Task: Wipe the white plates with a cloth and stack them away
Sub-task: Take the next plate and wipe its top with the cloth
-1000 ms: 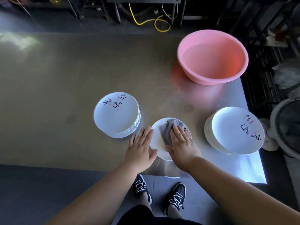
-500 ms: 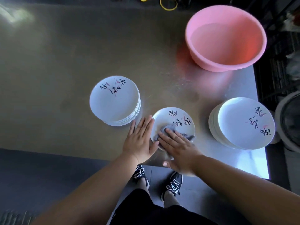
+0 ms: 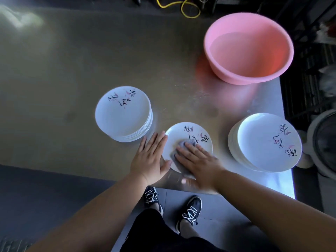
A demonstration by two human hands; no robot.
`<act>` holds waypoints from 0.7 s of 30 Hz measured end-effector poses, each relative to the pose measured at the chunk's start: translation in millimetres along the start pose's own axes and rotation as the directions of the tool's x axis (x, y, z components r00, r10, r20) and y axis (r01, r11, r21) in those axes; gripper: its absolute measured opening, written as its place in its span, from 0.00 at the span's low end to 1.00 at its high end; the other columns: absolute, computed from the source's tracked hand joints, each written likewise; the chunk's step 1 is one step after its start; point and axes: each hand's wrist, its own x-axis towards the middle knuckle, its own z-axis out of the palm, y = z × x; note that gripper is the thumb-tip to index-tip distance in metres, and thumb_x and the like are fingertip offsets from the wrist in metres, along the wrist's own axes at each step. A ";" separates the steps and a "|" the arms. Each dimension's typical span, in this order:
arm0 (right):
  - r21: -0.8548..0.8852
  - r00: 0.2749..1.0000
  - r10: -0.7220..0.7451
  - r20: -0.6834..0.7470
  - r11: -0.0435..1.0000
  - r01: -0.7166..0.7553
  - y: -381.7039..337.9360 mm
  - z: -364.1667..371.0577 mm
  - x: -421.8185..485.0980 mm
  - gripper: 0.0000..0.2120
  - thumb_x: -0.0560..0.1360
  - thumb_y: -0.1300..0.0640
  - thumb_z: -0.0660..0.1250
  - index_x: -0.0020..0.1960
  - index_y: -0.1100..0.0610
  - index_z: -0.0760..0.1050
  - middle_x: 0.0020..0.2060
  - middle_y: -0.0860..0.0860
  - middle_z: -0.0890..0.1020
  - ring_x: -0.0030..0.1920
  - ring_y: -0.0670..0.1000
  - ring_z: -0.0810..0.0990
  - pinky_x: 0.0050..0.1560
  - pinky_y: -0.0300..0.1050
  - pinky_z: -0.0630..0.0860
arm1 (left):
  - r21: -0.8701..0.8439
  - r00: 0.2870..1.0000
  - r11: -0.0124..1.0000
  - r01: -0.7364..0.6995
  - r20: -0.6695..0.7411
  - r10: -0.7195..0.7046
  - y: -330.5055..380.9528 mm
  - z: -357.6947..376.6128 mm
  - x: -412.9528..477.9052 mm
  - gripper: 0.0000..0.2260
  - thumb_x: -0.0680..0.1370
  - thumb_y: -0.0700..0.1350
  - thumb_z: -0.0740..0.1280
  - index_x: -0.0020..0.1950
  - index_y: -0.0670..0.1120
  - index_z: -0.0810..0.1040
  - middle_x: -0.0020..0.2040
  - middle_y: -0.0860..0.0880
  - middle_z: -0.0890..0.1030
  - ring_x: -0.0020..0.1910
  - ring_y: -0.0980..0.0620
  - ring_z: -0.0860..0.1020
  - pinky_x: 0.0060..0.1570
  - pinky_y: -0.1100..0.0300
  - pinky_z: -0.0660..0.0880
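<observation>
Pressing flat with straight fingers, the right hand [image 3: 197, 161] holds a grey cloth [image 3: 183, 148] against a single white plate [image 3: 189, 140] near the table's [image 3: 72, 70] front edge. The left hand [image 3: 150, 159], fingers also extended, steadies the plate's left rim. Plate stacks sit left [image 3: 123, 113] and right [image 3: 265, 142]; a pink basin [image 3: 249, 48] occupies the far right corner.

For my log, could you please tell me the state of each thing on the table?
single plate, flat on table, part-covered by cloth
cloth, pressed onto plate under right hand
left hand, flat, against plate's rim
left stack, upright, untouched
right stack, top plate offset, untouched
pink basin, upright, apparently holding water
</observation>
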 end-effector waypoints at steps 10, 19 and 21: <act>-0.004 0.999 0.019 0.039 1.000 -0.019 -22.5 17.7 -25.8 0.45 0.80 0.26 0.42 0.83 0.56 0.62 0.82 0.57 0.62 0.82 0.61 0.58 0.78 0.60 0.55 | -0.017 1.000 1.000 0.001 -0.030 -0.002 -2.2 2.0 -0.9 0.39 0.80 0.63 0.63 0.85 0.44 0.57 0.86 0.48 0.56 0.85 0.46 0.55 0.80 0.38 0.56; 0.032 0.986 0.166 -0.007 0.986 -0.166 -23.4 14.1 -24.6 0.48 0.78 0.23 0.45 0.82 0.59 0.63 0.82 0.57 0.61 0.82 0.62 0.57 0.78 0.59 0.53 | -0.011 1.000 1.000 0.019 -0.021 -0.019 -2.3 2.4 -0.8 0.39 0.81 0.66 0.58 0.85 0.44 0.57 0.86 0.49 0.54 0.85 0.47 0.54 0.81 0.40 0.54; 0.009 0.998 0.067 -0.003 0.998 -0.067 -25.7 21.1 -40.2 0.45 0.79 0.24 0.48 0.82 0.57 0.64 0.81 0.56 0.64 0.82 0.60 0.59 0.77 0.59 0.54 | -0.018 1.000 1.000 0.011 -0.023 -0.012 -2.2 3.1 -0.6 0.39 0.81 0.65 0.58 0.85 0.44 0.56 0.86 0.49 0.54 0.85 0.46 0.54 0.81 0.39 0.54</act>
